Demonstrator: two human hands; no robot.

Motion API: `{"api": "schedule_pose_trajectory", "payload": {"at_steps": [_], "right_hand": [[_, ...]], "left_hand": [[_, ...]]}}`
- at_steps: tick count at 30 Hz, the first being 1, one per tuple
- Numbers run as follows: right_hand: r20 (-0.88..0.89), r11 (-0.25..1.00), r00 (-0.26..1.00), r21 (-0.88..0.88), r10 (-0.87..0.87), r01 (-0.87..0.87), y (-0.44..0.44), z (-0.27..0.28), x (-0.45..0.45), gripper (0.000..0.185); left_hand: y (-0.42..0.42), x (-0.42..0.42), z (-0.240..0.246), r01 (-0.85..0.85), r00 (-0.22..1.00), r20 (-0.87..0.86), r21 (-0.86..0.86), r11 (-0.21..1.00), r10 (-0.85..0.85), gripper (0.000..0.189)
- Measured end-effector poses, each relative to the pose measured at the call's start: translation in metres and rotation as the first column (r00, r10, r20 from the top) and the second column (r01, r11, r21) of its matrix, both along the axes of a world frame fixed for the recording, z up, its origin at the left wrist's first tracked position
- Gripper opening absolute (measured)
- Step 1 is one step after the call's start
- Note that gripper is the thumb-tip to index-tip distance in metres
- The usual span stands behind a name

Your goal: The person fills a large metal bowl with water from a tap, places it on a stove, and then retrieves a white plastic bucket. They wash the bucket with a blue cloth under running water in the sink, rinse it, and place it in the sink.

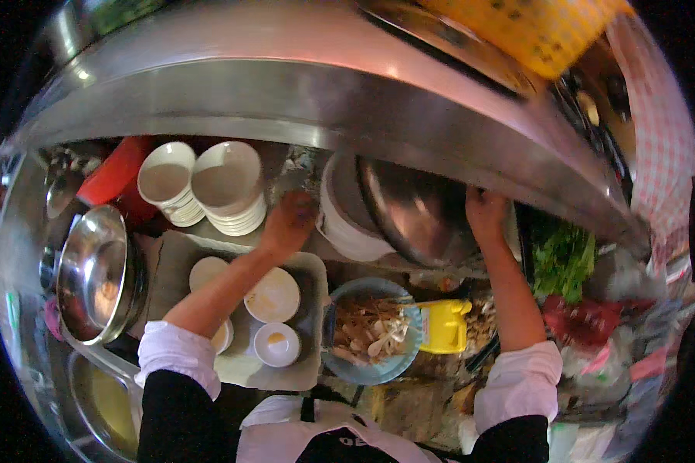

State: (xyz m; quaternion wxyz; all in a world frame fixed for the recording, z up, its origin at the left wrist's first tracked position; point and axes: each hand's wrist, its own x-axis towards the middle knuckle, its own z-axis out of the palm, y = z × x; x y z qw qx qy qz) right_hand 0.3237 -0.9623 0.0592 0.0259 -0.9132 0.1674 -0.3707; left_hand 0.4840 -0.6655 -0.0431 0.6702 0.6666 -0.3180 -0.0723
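My right hand (486, 214) is at the far edge of a large round metal lid (417, 208), tilted over a white bucket (353, 231) under the steel counter; its fingers are partly hidden by the counter edge. Left of that bucket, my left hand (294, 219) is blurred, close to a clear plastic bag (295, 168); whether it holds anything does not show. Two stacks of white bowls (171, 173) (229, 179) stand further left. Below my left forearm, a grey tub (237, 370) contains several used white bowls (272, 295).
A steel counter (266, 92) spans the view above my hands. Steel basins (95, 272) stand at the left beside a red container (113, 171). Lower down are a blue basin (376, 373) with scraps and a yellow plastic jug (443, 327). Leafy greens (564, 260) lie at the right.
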Motion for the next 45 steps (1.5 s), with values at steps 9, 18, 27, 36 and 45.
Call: {"api": "schedule_pose_trajectory", "payload": {"at_steps": [9,18,27,36,45], "right_hand": [[-0.264,0.997,0.962,-0.062,-0.066,0.052,-0.036,-0.007,0.186,0.044],[-0.348,0.993,0.934,0.044,-0.087,0.109,-0.035,-0.027,0.319,0.049],[-0.405,0.969,0.908,0.162,-0.109,0.189,-0.037,-0.043,0.354,0.053],[-0.402,0.934,0.911,0.279,-0.096,0.222,-0.041,-0.048,0.349,0.058],[-0.277,0.839,0.960,0.511,-0.045,0.187,-0.042,-0.044,0.309,0.063]], "left_hand": [[0.165,-0.091,-0.034,-0.126,0.991,-0.006,0.304,0.944,0.134,0.023],[0.257,-0.209,-0.060,-0.277,0.727,-0.446,0.506,0.817,0.522,0.013],[0.256,-0.230,-0.073,-0.372,0.487,-0.625,0.483,0.793,0.610,0.016],[0.246,-0.222,-0.079,-0.321,0.494,-0.636,0.501,0.804,0.593,0.016],[0.243,-0.213,-0.062,-0.267,0.534,-0.632,0.504,0.821,0.562,0.015]]}}
